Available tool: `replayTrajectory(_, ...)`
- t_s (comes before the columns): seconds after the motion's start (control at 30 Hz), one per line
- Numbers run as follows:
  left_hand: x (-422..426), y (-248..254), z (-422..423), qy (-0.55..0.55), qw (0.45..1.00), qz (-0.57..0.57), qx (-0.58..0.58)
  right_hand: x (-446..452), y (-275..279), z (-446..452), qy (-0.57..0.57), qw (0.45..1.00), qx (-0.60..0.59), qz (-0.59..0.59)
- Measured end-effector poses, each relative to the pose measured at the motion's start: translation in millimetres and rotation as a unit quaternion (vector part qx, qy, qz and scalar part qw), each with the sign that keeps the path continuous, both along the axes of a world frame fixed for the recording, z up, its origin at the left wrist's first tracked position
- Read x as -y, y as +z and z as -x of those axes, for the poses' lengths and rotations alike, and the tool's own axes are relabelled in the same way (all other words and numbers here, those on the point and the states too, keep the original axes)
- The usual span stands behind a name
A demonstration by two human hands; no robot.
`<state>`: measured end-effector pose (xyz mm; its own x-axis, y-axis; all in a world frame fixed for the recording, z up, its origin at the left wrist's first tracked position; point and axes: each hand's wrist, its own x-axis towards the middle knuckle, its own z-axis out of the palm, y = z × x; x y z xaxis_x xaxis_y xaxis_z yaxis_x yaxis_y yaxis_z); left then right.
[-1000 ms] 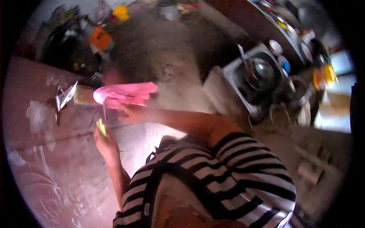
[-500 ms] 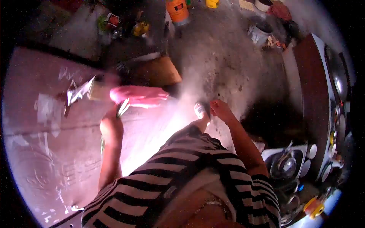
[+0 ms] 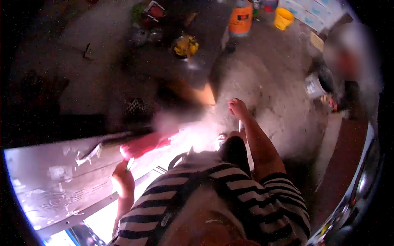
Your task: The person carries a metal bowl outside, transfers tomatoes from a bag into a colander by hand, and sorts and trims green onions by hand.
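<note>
My left hand (image 3: 122, 179) is closed around green and white stalks (image 3: 130, 165) that look like spring onions, over a light metal-looking tabletop (image 3: 57, 192). Just beyond my knuckles is a bright pink plastic bag or cloth (image 3: 145, 144); whether my fingers touch it I cannot tell. A crumpled clear wrapper (image 3: 88, 155) lies left of the pink item. My right hand (image 3: 238, 107) hangs in front of me over the floor, its fingers curled; what is inside them, if anything, is hidden.
A cardboard box (image 3: 195, 93) stands beyond the table. Further off are an orange bucket (image 3: 241, 20), a yellow bucket (image 3: 283, 19) and a bowl of yellow items (image 3: 186, 46). At right are a whitish pail (image 3: 317, 85) and a brown-sided counter (image 3: 347, 156). Haze or glare veils the floor.
The view has swung, so the table sits lower and the buckets have shifted right. My right hand has swung forward. My left hand still grips the stalks.
</note>
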<state>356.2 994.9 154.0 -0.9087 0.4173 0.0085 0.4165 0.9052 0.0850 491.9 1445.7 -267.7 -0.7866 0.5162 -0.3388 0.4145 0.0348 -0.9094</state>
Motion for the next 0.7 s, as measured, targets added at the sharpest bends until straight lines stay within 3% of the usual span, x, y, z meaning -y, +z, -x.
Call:
replayTrajectory(0.03,16.7,-21.5,2.8,0.04,0.992,-0.113,0.026,-20.0,-77.3,22.7,-0.086,0.992,-0.03,0.086)
replayTrajectory(0.1,36.0,-52.2,1.8,0.09,0.975,-0.202,-0.011,-92.4,-174.7,52.5,0.032,0.99,-0.018,-0.137)
replayTrajectory(0.13,37.5,-60.6,-5.1,0.101,0.975,-0.194,-0.044,-119.5,-201.3,78.5,0.089,0.965,-0.021,-0.246)
replayTrajectory(0.17,30.8,-65.6,-13.0,0.114,0.976,-0.174,-0.068,-124.1,-114.3,98.4,-0.075,0.984,0.017,0.163)
replayTrajectory(0.2,13.8,-59.5,-20.1,0.085,0.984,-0.122,-0.096,-155.3,-161.8,119.7,-0.03,0.998,-0.002,0.062)
replayTrajectory(0.23,-7.2,-54.4,-29.5,0.154,0.979,-0.096,-0.095,-186.3,-209.0,140.8,0.004,0.999,-0.019,-0.044)
replayTrajectory(0.27,-29.7,-48.2,-37.2,0.222,0.968,-0.071,-0.094,-211.4,-183.8,164.4,-0.048,0.986,0.125,0.097)
replayTrajectory(0.3,-34.6,-41.2,-44.9,0.257,0.962,-0.021,-0.09,-232.7,-202.3,192.0,-0.055,0.993,0.102,-0.005)
replayTrajectory(0.37,-24.3,-43.3,-61.8,0.306,0.939,-0.101,-0.117,-264.7,-230.6,234.4,-0.004,0.974,0.153,-0.165)
replayTrajectory(0.4,-17.4,-44.7,-70.7,0.329,0.929,-0.119,-0.124,-284.4,-199.7,254.0,0.066,0.945,0.228,-0.226)
replayTrajectory(0.5,-39.4,-20.9,-79.1,0.422,0.899,-0.072,-0.094,-320.9,-168.5,306.4,0.092,0.928,0.27,-0.241)
replayTrajectory(0.53,-10.8,-21.3,-89.2,0.402,0.893,-0.155,-0.128,-326.8,-161.9,315.6,0.089,0.93,0.268,-0.236)
replayTrajectory(0.6,-80.9,-2.0,-65.5,0.396,0.91,-0.022,-0.122,-328.8,-165.7,322.4,0.081,0.934,0.266,-0.224)
replayTrajectory(0.67,-93.6,4.6,-64.7,0.406,0.895,0.134,-0.131,-331.6,-170.6,322.8,0.079,0.938,0.26,-0.214)
replayTrajectory(0.7,-77.8,8.7,-70.7,0.432,0.887,0.129,-0.103,-333.3,-168.3,324.7,0.078,0.939,0.259,-0.212)
